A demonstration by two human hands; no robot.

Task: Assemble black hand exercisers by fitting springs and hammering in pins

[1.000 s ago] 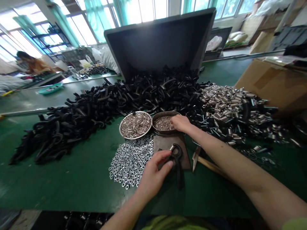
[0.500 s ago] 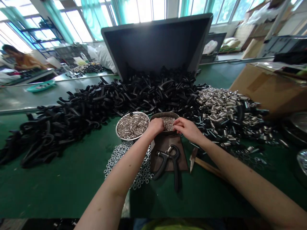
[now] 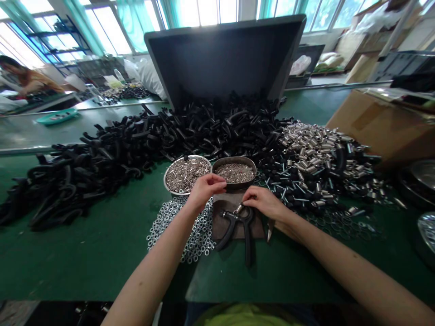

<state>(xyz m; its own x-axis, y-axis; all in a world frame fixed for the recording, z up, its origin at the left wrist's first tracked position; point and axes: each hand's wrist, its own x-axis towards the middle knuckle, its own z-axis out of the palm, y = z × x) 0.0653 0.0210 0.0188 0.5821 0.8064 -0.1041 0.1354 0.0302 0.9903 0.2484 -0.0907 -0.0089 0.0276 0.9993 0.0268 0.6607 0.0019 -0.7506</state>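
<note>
A black hand gripper [image 3: 248, 240] with a coil spring lies on a brown plate [image 3: 220, 203] in front of me. Thumb and fingertips pressed together, my right hand [image 3: 263, 200] is at the top of the hand gripper, beside its spring; whatever is in the pinch is too small to make out. My left hand [image 3: 205, 189] hovers up and left of it with its fingers closed together, their contents hidden. Behind the hands stand a white-rimmed bowl of metal pins [image 3: 165, 181] and a dark tin of tiny metal parts [image 3: 236, 186].
Loose metal nuts [image 3: 166, 226] spread at left. A hammer [image 3: 270, 230] lies partly under my right forearm. Black handles [image 3: 204, 129] heap before a tipped grey crate [image 3: 224, 63]. Springs [image 3: 316, 145] and a cardboard box [image 3: 380, 122] are at right. Another person [image 3: 30, 81] sits far left.
Both hands have come out of the dark tin toward me. My right hand has moved down to the hand gripper's top; my left hand has drawn back left of it.
</note>
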